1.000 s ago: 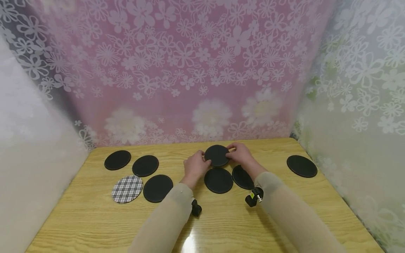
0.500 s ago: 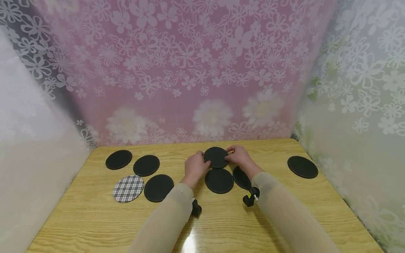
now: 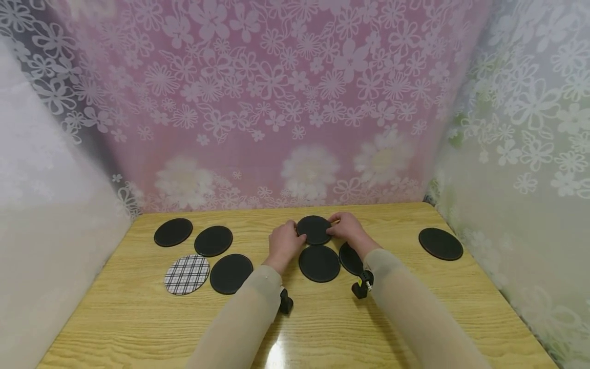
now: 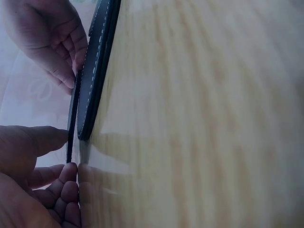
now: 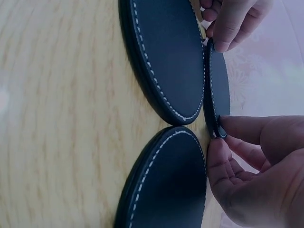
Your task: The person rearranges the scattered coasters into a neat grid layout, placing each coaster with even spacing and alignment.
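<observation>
Both hands hold one round black coaster (image 3: pixel 314 229) by its opposite edges, near the back of the table. My left hand (image 3: pixel 284 243) pinches its left side between thumb and fingers. On the other side my right hand (image 3: pixel 349 228) pinches the edge, thumb on top and fingers beneath, as the right wrist view shows. A second black coaster (image 3: pixel 319 264) lies directly in front of the held one, its stitched rim close to it. To the right a third coaster (image 3: pixel 351 259) is partly hidden under my right wrist; its edge meets the second coaster (image 5: pixel 166 52) in the right wrist view.
On the left of the wooden table (image 3: pixel 138 328) lie several black coasters (image 3: pixel 213 241) and a plaid coaster (image 3: pixel 186 275). Another black coaster (image 3: pixel 441 244) sits near the right edge. A pink floral curtain (image 3: pixel 295 102) rises behind the table, with pale sheeting at both sides.
The held coaster has shifted slightly toward me and to the left, nearer the coaster in front. My right hand moved left a little with it; my left hand hardly moved.
</observation>
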Available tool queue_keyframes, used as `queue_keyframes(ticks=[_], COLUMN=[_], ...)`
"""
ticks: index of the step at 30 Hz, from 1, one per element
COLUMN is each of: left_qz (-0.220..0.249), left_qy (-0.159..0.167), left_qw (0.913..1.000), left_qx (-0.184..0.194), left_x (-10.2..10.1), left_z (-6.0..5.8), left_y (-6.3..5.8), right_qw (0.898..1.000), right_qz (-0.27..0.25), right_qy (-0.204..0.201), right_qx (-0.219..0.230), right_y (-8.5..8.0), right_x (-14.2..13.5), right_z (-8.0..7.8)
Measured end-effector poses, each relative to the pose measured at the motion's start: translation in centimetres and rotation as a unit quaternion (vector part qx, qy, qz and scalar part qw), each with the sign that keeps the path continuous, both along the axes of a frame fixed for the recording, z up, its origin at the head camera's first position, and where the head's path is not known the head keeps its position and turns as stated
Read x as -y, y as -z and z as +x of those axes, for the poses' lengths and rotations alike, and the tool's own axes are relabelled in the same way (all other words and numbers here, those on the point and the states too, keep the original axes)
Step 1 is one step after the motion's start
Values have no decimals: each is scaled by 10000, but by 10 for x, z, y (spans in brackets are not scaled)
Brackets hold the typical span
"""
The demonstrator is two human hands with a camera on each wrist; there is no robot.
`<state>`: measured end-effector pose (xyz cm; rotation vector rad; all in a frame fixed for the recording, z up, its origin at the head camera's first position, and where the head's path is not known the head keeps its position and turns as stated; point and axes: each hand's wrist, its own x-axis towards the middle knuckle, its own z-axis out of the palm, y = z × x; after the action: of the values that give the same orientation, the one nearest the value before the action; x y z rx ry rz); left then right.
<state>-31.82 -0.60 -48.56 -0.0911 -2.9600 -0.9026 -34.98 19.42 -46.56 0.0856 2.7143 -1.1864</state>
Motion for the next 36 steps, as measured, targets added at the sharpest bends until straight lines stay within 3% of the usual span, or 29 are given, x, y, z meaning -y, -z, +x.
queue_keyframes(ticks=[5, 17, 36], left_qz=[-80, 16, -7], left_qy=[78, 152, 226], left_qw=[9999, 9998, 9997], left_qx=[10, 111, 66], left_x=[1, 5, 6], left_z=[1, -1, 0], left_y=[-1, -1, -3], right_qw=[10000, 9980, 9975], right_qz=[8, 621, 677], right_qy=[-22, -109, -213], right_qx=[6, -13, -20], right_y=[0, 4, 3], right_x=[1, 3, 3], right_z=[3, -3, -4])
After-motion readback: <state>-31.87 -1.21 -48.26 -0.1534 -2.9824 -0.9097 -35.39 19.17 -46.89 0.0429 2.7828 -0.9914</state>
